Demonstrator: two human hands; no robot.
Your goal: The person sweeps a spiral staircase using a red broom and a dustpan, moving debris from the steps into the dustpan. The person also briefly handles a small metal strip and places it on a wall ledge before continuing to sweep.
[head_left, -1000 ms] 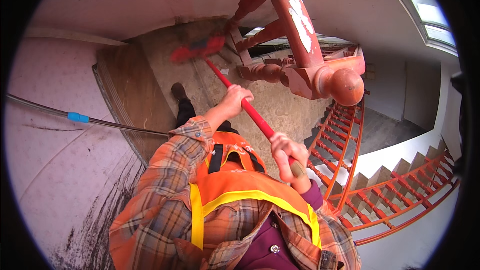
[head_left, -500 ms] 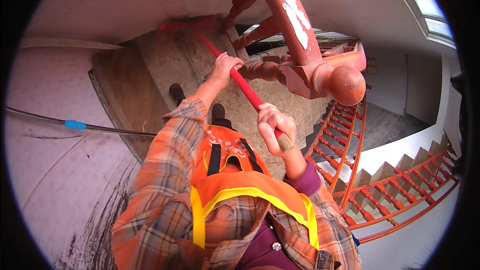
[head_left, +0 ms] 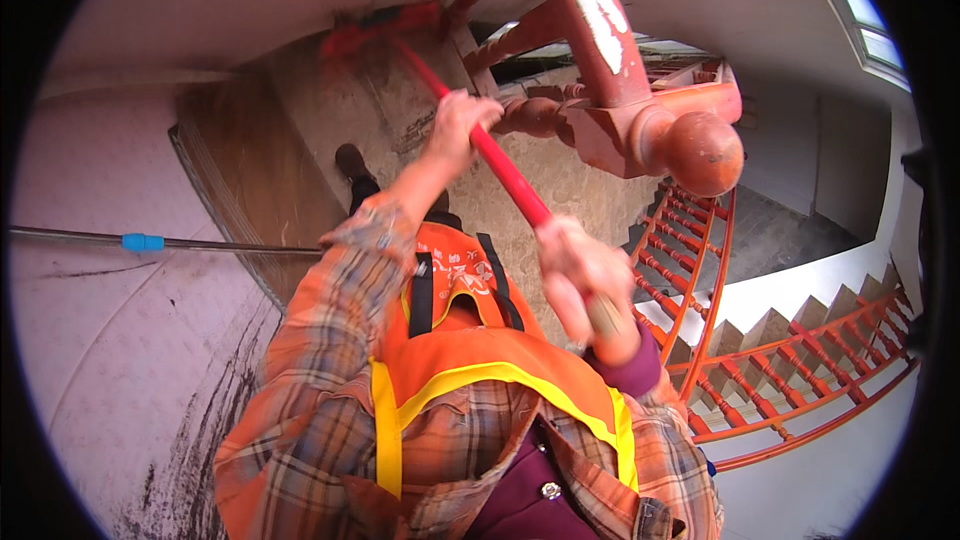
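Note:
A red broom (head_left: 513, 180) slants across the middle of the view, its wide red head on the floor by the far wall, blurred. My left hand (head_left: 462, 128) is closed around the middle of the handle. Nearer my body, my right hand (head_left: 588, 280) grips the handle close to its end, smeared by motion; a pale tip shows below the fingers. Just right of the handle stands a thick reddish wooden newel post (head_left: 610, 130) with a round knob and chipped paint. Beneath the broom lies the worn, stained landing floor (head_left: 490, 220).
A metal pole (head_left: 230, 247) with a blue collar (head_left: 143, 242) runs in from the left to behind my left sleeve. Dark scuffs mark the pale wall (head_left: 110, 340). Down to the right, stairs (head_left: 765, 340) descend beside red balusters (head_left: 760, 395). My dark shoe (head_left: 350, 160) rests on the landing.
My right hand has moved right and slightly toward my body, still gripping the handle. The left hand has shifted a little, and the broom head shows farther right and higher in the view.

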